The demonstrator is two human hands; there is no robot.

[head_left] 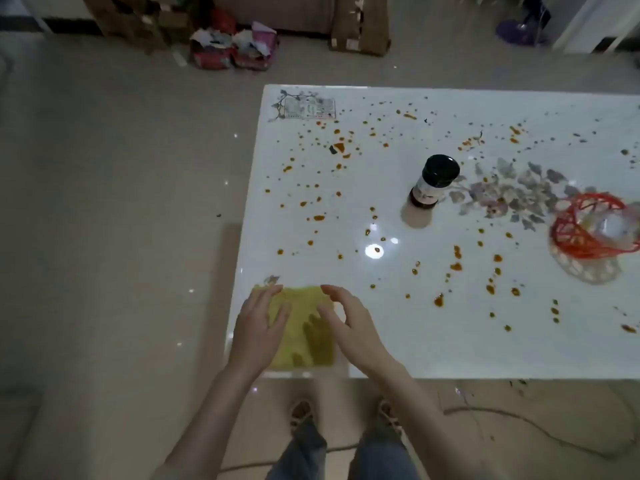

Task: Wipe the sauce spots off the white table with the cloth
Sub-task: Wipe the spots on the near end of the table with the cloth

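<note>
A yellow-green cloth (304, 327) lies flat on the near left corner of the white table (450, 348). My left hand (258, 329) rests on the cloth's left edge with fingers spread. Just above the cloth's right edge my right hand (346, 323) hovers, its fingers curled and apart, and it casts a shadow on the cloth. Neither hand holds anything. Orange-brown sauce spots (318, 218) are scattered over most of the tabletop, thick at the far left and near right.
A dark-capped jar (431, 183) stands mid-table. A red and white mesh basket (592, 233) sits at the right edge. A printed sticker (308, 107) marks the far left corner. Floor lies left of the table, with boxes and bags by the far wall.
</note>
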